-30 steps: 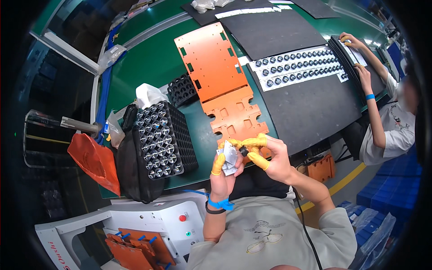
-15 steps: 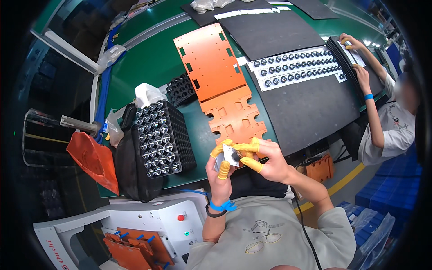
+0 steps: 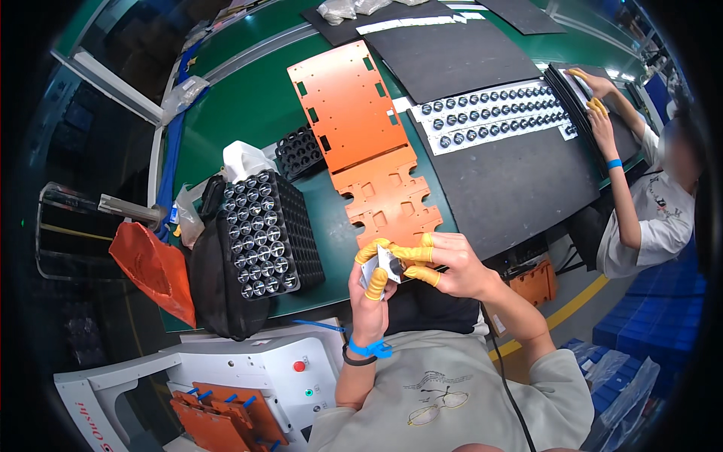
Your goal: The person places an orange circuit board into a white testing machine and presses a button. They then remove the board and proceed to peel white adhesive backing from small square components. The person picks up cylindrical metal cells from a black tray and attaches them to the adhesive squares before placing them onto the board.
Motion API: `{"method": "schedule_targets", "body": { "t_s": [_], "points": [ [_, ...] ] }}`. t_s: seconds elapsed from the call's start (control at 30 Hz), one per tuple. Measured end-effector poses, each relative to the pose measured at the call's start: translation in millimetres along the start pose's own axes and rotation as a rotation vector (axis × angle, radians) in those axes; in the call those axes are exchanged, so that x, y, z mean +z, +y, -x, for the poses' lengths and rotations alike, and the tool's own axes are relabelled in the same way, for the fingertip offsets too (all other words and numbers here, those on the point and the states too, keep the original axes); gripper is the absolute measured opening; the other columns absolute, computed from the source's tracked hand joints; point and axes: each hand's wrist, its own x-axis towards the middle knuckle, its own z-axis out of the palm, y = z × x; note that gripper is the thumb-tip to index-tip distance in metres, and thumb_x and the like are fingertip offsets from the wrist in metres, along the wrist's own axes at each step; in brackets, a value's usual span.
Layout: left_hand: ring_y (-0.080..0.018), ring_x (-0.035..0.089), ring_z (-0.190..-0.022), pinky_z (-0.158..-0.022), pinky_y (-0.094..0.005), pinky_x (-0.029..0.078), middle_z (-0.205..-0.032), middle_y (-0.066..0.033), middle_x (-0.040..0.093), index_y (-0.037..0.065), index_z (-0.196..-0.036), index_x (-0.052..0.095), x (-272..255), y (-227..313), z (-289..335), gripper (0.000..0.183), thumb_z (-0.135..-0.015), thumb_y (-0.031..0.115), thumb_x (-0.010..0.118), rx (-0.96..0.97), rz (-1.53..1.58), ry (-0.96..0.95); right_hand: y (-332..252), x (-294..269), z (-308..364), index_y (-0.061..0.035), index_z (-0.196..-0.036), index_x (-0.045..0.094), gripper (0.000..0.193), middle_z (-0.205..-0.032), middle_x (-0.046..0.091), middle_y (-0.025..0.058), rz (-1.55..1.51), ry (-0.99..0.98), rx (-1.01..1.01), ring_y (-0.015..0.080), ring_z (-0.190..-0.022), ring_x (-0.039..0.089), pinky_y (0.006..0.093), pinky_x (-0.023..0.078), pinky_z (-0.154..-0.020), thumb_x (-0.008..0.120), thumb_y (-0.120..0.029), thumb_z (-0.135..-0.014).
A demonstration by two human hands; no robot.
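Yellow finger cots cover several fingertips on both of my hands. My left hand (image 3: 367, 295) is closed on a small white plate (image 3: 382, 261), which it holds tilted in front of my body. A dark round part (image 3: 396, 267) sits on the plate's right-hand side. My right hand (image 3: 457, 265) pinches at that dark part with thumb and fingers, which partly hide it. Just beyond my hands lies an orange board with cutouts (image 3: 388, 200), joined to or touching a flat orange panel (image 3: 349, 105).
Left on the green table (image 3: 226, 113) stands a black tray stack (image 3: 310, 241) with clear round lenses. White strips with dark round parts (image 3: 489, 117) lie on a black mat (image 3: 520, 181). At right, a co-worker's hands (image 3: 599, 113) handle a white strip. A white machine (image 3: 286, 384) stands lower left.
My right fingers have shifted slightly around the dark part, and the plate has turned a little. The co-worker's nearer hand has moved up toward the other. My view has shifted slightly.
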Motion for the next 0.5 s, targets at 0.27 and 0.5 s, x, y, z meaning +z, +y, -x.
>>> {"method": "schedule_targets", "body": {
  "t_s": [0.27, 0.5],
  "points": [
    [-0.0027, 0.048, -0.072, -0.055, -0.0181, 0.033, -0.102, 0.0009, 0.061, 0.004, -0.140, 0.049, 2, -8, -7, 0.051, -0.098, 0.026, 0.067, -0.079, 0.085, -0.032, 2, -6, 5, -0.0043, -0.112, 0.073, 0.036, -0.076, 0.059, 0.0083, 0.106, 0.041, 0.037, 0.0263, -0.064, 0.059, 0.0358, 0.047, -0.058, 0.081, -0.011, -0.078],
    [-0.0059, 0.048, -0.072, -0.054, -0.0196, 0.037, -0.103, -0.0025, 0.060, 0.003, -0.139, 0.050, 3, -14, -13, 0.049, -0.102, 0.035, 0.059, -0.136, 0.062, -0.022, -1, -8, 7, -0.0024, -0.116, 0.072, 0.045, -0.078, 0.058, 0.0078, 0.095, 0.103, 0.053, 0.0259, -0.067, 0.059, 0.0347, 0.049, -0.061, 0.084, -0.018, -0.076]
  ]
}}
